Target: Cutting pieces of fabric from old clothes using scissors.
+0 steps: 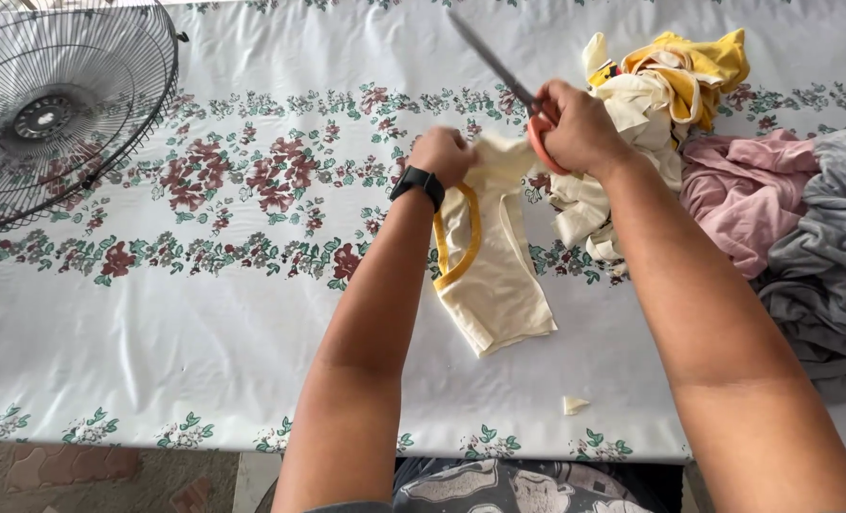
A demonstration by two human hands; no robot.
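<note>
My left hand (445,154), with a black watch on its wrist, pinches the top edge of a cream cloth piece with yellow trim (491,271). The cloth hangs down from that grip onto the table. My right hand (575,128) grips orange-handled scissors (499,66), whose blades point up and to the left, away from me. The scissors' handle sits right beside the top of the cloth, between my two hands.
A white floral tablecloth (205,313) covers the table. A black fan grille (57,100) lies at the far left. At the right lies a pile of cream and yellow cloth (675,81), then pink cloth (741,190) and grey cloth (827,266). A small cream scrap (575,405) sits near the front edge.
</note>
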